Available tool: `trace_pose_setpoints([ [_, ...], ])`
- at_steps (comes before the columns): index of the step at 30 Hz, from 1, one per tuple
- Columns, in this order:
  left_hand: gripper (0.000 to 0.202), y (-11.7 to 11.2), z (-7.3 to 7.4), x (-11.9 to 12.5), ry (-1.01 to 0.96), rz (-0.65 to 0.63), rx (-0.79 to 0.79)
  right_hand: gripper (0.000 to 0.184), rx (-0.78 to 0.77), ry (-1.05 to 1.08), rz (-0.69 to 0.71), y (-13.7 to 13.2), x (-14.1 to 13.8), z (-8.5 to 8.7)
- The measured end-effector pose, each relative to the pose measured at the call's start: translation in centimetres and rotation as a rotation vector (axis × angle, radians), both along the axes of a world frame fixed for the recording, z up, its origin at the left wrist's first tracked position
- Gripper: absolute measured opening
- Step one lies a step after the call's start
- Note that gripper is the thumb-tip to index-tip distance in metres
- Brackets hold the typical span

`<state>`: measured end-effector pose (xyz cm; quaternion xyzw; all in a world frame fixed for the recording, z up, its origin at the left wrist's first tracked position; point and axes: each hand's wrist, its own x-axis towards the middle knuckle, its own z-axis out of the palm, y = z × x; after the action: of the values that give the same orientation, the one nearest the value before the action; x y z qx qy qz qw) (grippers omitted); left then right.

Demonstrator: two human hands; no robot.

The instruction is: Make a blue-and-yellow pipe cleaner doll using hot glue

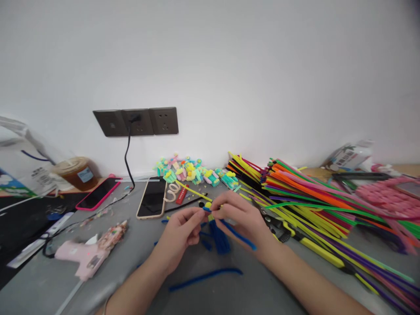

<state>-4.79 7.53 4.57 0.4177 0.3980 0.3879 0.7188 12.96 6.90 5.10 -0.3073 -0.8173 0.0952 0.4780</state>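
Observation:
My left hand (179, 236) and my right hand (241, 218) meet over the grey table (210, 293), both pinched on a small blue and yellow pipe-cleaner piece (215, 229). A blue stem trails from it under my right hand. Another loose blue pipe cleaner (205, 278) lies on the table just in front of my hands. Short blue scraps lie around them.
A big heap of coloured pipe cleaners (315, 197) fills the right side, with yellow-handled pliers (295, 238) beside it. Finished small figures (197, 170) sit by the wall. A pink glue gun (87, 256), two phones (152, 197), a cable and a drink cup (77, 173) are on the left.

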Motion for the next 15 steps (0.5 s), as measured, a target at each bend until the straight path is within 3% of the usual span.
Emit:
trace_pose_setpoints([
  [3,0.039,-0.2,0.0,0.0,-0.055,-0.034,-0.047,0.023,0.16,-0.154,-0.018,0.1,0.1,-0.3],
  [6,0.039,-0.3,0.0,0.0,-0.09,-0.03,-0.054,0.024,0.189,-0.21,0.007,0.3,0.0,-0.5],
  [15,0.038,-0.1,0.1,0.1,-0.153,0.058,-0.069,0.019,0.055,-0.154,0.036,0.1,0.3,0.8],
])
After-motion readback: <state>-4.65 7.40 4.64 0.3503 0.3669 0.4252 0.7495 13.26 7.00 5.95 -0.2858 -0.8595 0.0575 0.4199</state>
